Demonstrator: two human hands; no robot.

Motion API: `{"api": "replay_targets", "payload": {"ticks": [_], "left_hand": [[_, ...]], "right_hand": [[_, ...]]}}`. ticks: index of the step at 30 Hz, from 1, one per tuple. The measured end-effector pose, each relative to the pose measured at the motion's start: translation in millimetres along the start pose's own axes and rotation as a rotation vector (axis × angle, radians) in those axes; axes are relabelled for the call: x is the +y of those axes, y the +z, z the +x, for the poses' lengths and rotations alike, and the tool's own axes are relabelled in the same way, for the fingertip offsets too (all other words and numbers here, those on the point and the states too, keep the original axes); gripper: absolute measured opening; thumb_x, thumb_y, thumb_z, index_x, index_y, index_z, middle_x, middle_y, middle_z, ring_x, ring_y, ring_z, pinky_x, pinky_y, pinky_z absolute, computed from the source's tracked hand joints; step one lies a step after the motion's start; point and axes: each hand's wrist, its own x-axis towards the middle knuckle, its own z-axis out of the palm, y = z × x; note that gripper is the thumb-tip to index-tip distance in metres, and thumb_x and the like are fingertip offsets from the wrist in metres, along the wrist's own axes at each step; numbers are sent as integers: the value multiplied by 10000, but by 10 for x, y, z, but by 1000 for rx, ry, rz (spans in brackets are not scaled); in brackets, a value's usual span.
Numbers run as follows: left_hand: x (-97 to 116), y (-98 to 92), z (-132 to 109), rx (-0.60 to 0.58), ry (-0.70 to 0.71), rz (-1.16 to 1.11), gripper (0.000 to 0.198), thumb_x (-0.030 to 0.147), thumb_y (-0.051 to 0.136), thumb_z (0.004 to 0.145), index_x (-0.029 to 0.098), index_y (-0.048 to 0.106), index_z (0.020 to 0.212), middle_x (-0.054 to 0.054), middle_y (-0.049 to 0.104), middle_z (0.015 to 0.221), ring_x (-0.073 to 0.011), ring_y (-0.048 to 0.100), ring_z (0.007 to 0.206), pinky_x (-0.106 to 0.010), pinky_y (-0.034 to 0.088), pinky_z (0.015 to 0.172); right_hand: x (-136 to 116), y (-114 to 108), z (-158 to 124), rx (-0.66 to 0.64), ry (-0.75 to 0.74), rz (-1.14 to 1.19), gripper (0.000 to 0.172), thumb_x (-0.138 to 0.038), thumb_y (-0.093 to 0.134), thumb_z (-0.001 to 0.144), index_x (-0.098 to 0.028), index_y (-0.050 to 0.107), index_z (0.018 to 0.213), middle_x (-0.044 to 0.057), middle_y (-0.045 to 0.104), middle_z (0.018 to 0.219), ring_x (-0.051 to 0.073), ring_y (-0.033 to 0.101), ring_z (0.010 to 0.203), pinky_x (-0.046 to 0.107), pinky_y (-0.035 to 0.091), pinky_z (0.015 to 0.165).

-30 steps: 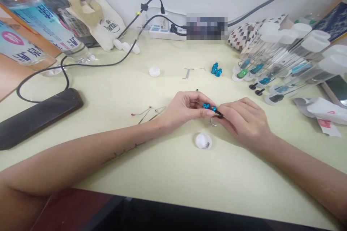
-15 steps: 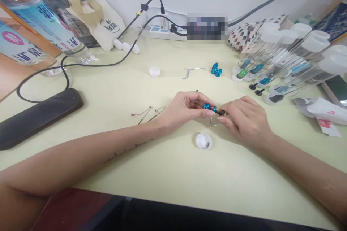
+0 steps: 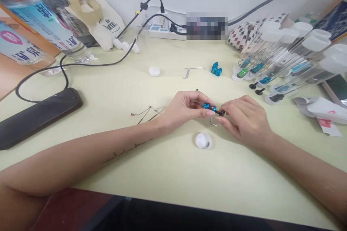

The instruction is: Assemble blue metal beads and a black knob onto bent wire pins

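1. Centrally, above the bench (image 3: 173, 173): black rod with blue fittings (image 3: 210, 108), held between both hands.
2. Left hand (image 3: 188, 110): closed, gripping the blue fittings.
3. Right hand (image 3: 245, 121): closed, pinching the rod's black end.
4. Just below the rod: hex key (image 3: 212, 121).

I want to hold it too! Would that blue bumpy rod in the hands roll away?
The blue bumpy rod looks small, so it's probably light. Its shiny surface might feel slippery. Its long, roundish shape could roll if pushed, though the bumps may stop it quickly.
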Motion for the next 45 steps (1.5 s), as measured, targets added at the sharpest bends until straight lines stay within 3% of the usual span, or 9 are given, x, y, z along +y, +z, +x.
{"api": "replay_targets", "payload": {"ticks": [8,13,19,22,26,31,35,41,45], "left_hand": [[-27,-18,21,-2,2,-44,261,264,780,674,144,694,889,-44,661,828,-127,611,783,-264,494,734],[-16,-8,12,-7,-9,-23,285,305,775,681,141,696,900,-49,660,823,-127,616,758,-266,491,710],[-4,-3,10,-34,-5,19,255,267,790,660,133,698,856,-43,661,778,-113,590,723,-242,467,671],[-4,-7,11,-29,-10,7,261,281,779,675,133,696,873,-48,663,793,-120,601,738,-249,476,680],[-13,-12,10,-16,-5,-26,276,291,774,683,139,691,898,-50,661,826,-133,620,770,-270,497,722],[-17,-14,9,-17,-2,-8,275,304,771,689,142,693,898,-52,661,836,-127,614,775,-266,488,727],[-6,-15,9,-39,-25,11,271,293,774,687,136,694,894,-57,668,816,-121,606,752,-255,478,702],[-3,-12,12,-24,6,-6,272,270,781,675,132,698,894,-52,665,822,-131,622,779,-261,493,733],[-9,-11,14,-24,4,-16,271,286,774,684,129,695,890,-45,663,798,-122,617,752,-259,493,718]], "right_hand": [[-26,2,-9,23,-32,-87,118,-198,616,863,-174,553,960,49,704,873,140,616,725,292,403,640],[-30,-2,14,4,-25,-63,136,-289,597,884,-166,543,859,24,656,689,140,570,613,297,377,606],[2,4,8,-34,-17,8,309,-364,453,954,-168,532,728,9,571,565,133,530,540,303,366,596],[-7,2,11,-19,-22,-29,267,-358,494,939,-175,531,747,10,588,588,132,520,558,299,365,592],[-27,-7,11,-5,-40,-95,70,-207,605,874,-162,552,884,37,667,754,129,547,640,288,390,617],[-21,-8,5,8,-43,-92,89,-236,604,879,-164,553,884,36,665,742,131,545,628,288,396,610],[-5,0,13,-15,-23,-42,278,-388,495,935,-172,539,765,21,601,610,128,504,545,292,378,586],[-9,9,-1,-28,-54,-137,61,-156,586,874,-161,555,821,10,627,679,110,478,574,270,376,616],[-7,6,4,-39,-42,-128,124,-239,560,906,-169,549,804,-1,603,639,112,492,573,272,362,611]]}}
